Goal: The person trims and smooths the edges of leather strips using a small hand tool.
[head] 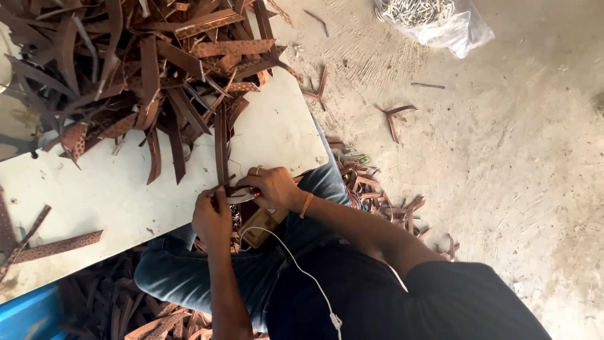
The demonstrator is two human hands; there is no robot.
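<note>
Resting at the near edge of the white tabletop (126, 195), a narrow brown leather strip (221, 151) was pinched at its end by the left hand (212, 217). The right hand (272, 187), just beside it, gripped a small red-handled tool (246, 192) against the strip. Farther up the tabletop lay a heap of brown leather strips (145, 63); beyond its edge, a clear plastic bag (440, 22) sat on the concrete floor (503, 157).

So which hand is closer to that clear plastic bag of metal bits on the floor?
Right. The right hand sits at the white board's edge, down-left of the plastic bag; the left hand is beside it, farther left and lower.
</note>
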